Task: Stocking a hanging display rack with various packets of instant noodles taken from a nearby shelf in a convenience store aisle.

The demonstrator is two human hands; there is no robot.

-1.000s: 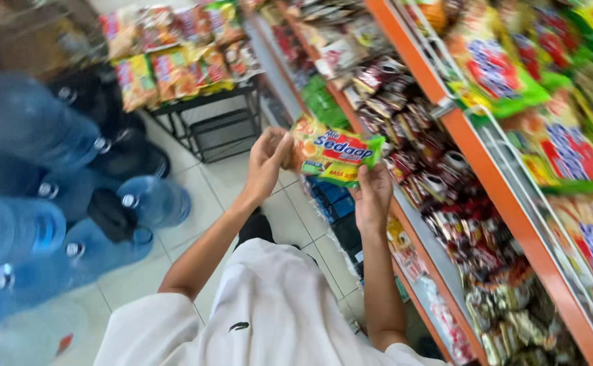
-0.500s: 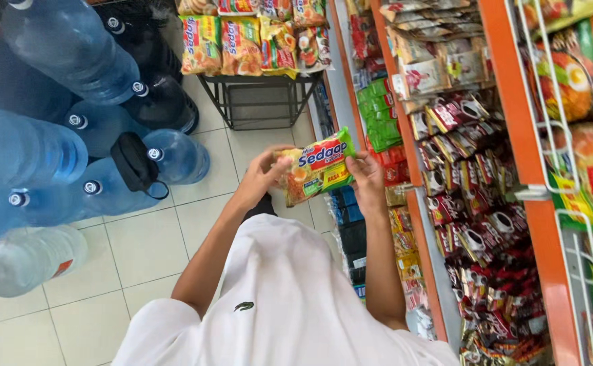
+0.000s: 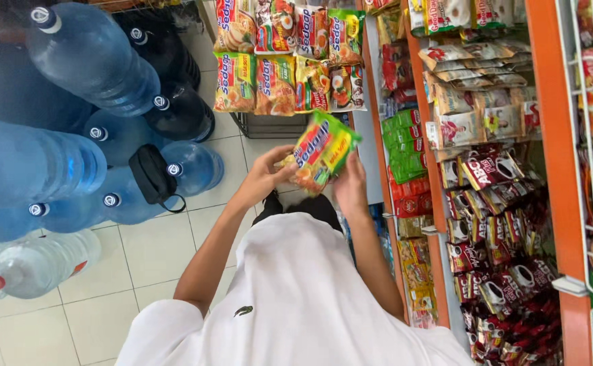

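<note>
I hold a stack of instant noodle packets (image 3: 321, 150), yellow, green and red, in front of my chest with both hands. My left hand (image 3: 267, 174) grips the stack's lower left end. My right hand (image 3: 351, 186) closes on its right side from below. My white shirt (image 3: 296, 298) fills the bottom of the view. The packets are tilted, their upper end pointing toward the rack ahead.
A wire rack with more noodle packets (image 3: 286, 64) stands ahead. Orange shelves (image 3: 547, 135) of sachets and snacks run along my right. Large blue water bottles (image 3: 72, 135) with a black pouch (image 3: 152, 175) on one crowd the left. White tiled floor (image 3: 127, 271) lies below.
The view has tilted down and swung left, so the shelves slid right and the noodle rack came closer. Both hands keep their hold on the packets, which are tilted more steeply.
</note>
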